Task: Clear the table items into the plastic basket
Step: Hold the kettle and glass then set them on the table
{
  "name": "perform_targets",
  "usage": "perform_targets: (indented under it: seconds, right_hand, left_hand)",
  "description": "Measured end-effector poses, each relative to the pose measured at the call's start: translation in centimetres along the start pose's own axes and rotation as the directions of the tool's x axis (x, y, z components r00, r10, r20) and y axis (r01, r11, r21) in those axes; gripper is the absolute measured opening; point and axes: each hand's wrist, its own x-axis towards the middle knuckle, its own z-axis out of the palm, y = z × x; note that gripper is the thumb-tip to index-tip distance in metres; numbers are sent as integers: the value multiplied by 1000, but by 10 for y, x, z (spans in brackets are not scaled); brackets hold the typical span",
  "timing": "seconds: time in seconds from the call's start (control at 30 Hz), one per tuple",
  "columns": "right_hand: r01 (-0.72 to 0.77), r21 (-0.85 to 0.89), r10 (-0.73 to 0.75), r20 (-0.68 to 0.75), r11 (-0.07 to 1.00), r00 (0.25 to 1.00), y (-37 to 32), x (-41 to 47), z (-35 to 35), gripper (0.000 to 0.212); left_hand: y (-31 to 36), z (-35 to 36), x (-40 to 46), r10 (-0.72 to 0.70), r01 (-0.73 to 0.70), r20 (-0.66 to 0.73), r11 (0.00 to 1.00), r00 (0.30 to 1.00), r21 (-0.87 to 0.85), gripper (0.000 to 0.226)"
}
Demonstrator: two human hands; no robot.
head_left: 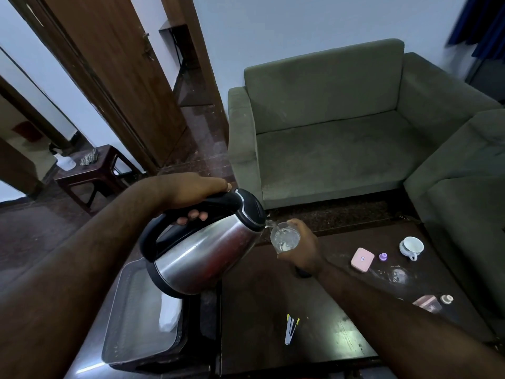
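Dark table [273,291]: left hand [191,192] grips heavy steel kettle [207,250] by its handle, right hand [303,247] wraps fragile, slippery glass [284,239].

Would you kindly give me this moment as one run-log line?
left hand: grips kettle handle, tilted | right hand: holds glass at spout | water pouring | basket: beside table | pink case, cup: on table

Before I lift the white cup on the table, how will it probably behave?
The white cup looks ceramic, so probably stiff and breakable. It lies tilted on its side, so a push may roll it. Its handle should give a secure hold.
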Motion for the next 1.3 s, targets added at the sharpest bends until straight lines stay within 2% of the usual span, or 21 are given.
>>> perform_targets:
  seconds: [0.23,0.5,0.77,0.93,1.1,1.2,1.3]
  right_hand:
    - [0,-12,0,16,1000,1000,5,-3,7,83]
    - [19,42,-20,14,999,1000,-9,-13,8,82]
    - [34,179,-25,-51,983,998,-48,-34,5,61]
    - [23,145,-23,1,989,1000,-41,-24,4,77]
    - [3,95,-4,12,996,1000,-24,-15,11,77]
    - [-21,68,20,12,997,1000,-15,-7,13,83]
    - [-40,38,39,20,998,999,-6,3,17,85]
  left_hand:
    - [-2,10,-4,-11,11,13,1000,1000,-22,66]
    - [-16,27,-3,33,-32,7,990,999,-136,62]
    - [-42,57,6,58,-70,-45,937,997,-343,59]
    - [-60,72,10,79,-104,-76,897,994,-430,60]
    - [-76,86,17,23,-94,-142,853,990,-514,67]
    - [-85,101,22,-34,-112,-233,803,972,-585,66]
    - [-95,127,31,-127,-175,-328,641,936,-748,60]
